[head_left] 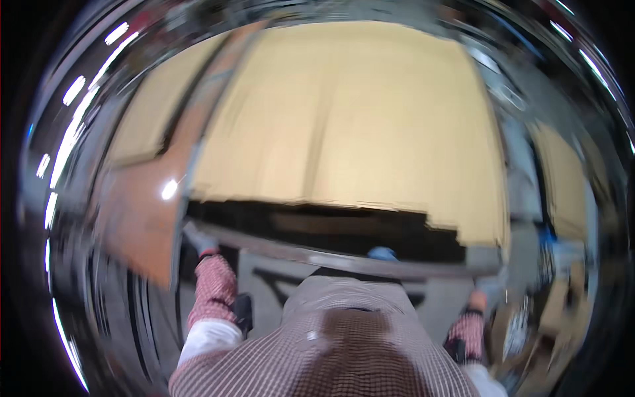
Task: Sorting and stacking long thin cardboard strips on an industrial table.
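The whole picture is smeared by motion. My left hand (197, 237), in a pale grey glove with a red checked sleeve, reaches to the left end of a grey metal rail (311, 257) that runs across in front of me. My right hand (485, 296), also gloved, is at the rail's right end. The blur hides the fingers of both hands, so their grip is unclear. Beyond the rail lies a large stack of pale tan sheets (344, 126) with a dark gap (317, 228) under its near edge.
An orange-brown board (142, 218) leans or lies to the left of the stack. A small blue thing (382, 253) sits on the rail in front of me. More pale sheets (562, 178) and blurred clutter (522, 331) are on the right. The floor is grey with dark markings (278, 284).
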Motion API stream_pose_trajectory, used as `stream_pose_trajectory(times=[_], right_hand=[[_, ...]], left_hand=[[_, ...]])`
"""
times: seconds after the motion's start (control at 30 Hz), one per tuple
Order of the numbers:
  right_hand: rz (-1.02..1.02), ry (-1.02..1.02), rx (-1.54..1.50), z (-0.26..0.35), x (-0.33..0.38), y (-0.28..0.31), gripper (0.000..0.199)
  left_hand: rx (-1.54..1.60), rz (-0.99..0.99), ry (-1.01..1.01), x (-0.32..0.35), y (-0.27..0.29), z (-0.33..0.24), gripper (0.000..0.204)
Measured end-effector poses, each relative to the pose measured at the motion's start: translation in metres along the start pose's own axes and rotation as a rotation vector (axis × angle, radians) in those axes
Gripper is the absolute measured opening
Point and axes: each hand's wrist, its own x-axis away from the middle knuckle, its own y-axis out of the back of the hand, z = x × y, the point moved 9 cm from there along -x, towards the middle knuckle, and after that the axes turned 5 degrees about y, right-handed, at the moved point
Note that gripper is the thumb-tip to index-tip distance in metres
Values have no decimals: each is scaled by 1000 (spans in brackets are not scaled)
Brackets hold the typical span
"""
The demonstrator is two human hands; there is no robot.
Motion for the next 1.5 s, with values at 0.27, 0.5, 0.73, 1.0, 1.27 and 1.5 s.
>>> stream_pose_trajectory(times=[0.27,0.5,0.73,1.0,1.27,1.5], right_hand=[[-394,345,-181,-54,-104,70,45],[-387,228,-272,-53,-100,-13,43],[-342,251,-292,-37,-113,0,47],[-303,141,-320,-42,-121,-26,47],[-534,225,-260,-17,-76,-59,52],[-297,168,-362,-59,-111,-75,54]], left_hand=[[154,188,303,-59,-85,58,68],[157,-102,-43,-50,-79,28,60],[411,49,219,-30,-83,42,66],[315,3,-5,-56,-61,28,57],[240,-120,-8,-19,-103,20,54],[311,-121,-144,-60,-73,14,49]])
